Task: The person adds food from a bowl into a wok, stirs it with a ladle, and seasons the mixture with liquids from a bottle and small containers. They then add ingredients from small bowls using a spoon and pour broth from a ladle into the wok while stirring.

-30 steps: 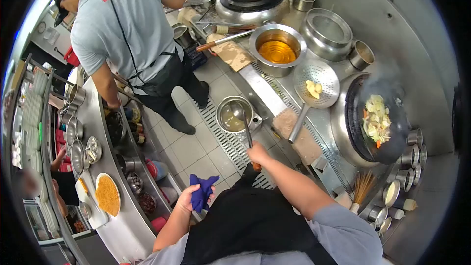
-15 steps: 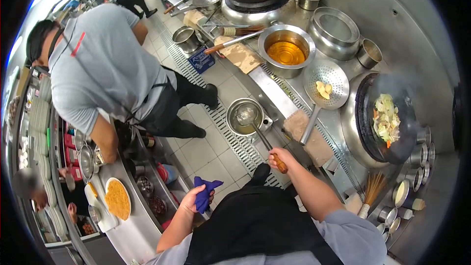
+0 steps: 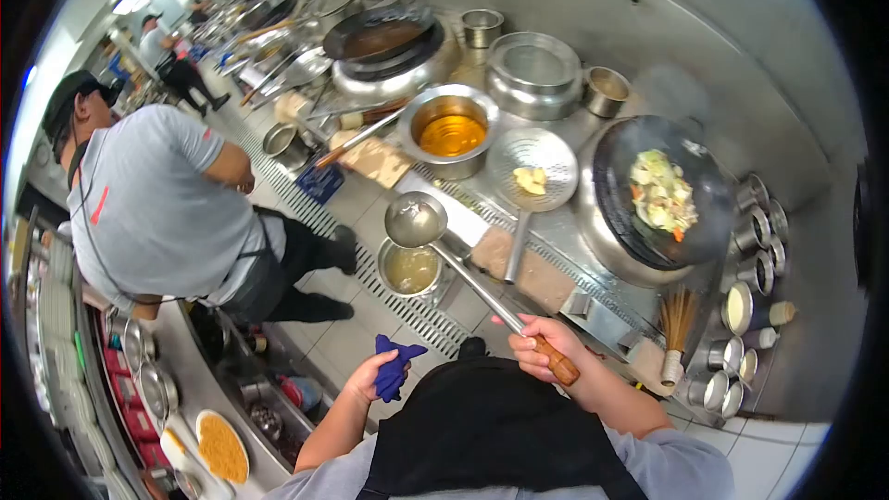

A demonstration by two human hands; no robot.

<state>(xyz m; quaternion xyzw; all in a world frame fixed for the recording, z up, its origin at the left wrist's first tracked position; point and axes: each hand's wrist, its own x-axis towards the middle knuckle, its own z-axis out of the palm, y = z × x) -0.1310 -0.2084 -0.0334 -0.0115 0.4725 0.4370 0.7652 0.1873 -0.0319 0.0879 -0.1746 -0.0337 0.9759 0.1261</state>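
My right hand (image 3: 539, 344) is closed round the wooden handle of a long metal ladle (image 3: 416, 219). The ladle's bowl hangs in the air just above a pot of cloudy liquid (image 3: 410, 268) low beside the stove. In my left hand (image 3: 372, 374) is a bunched purple cloth (image 3: 394, 368), gripped at the front of my body. Chopped vegetables (image 3: 663, 196) lie in a dark wok (image 3: 711, 213) on the right burner, with haze above it. A perforated strainer (image 3: 556, 165) holding pale yellow pieces rests left of the wok.
A pot of amber oil (image 3: 452, 132) and a lidded round pot (image 3: 534, 65) stand behind the strainer. Bamboo brush (image 3: 679, 319) and small metal containers (image 3: 732, 356) are at right. A co-worker (image 3: 167, 204) leans over the left counter, near a plate of orange-brown food (image 3: 222, 447).
The ladle has risen out of the floor-level pot. My view has turned to the right, so the stove and wok appear further left. The co-worker's head and arm have shifted.
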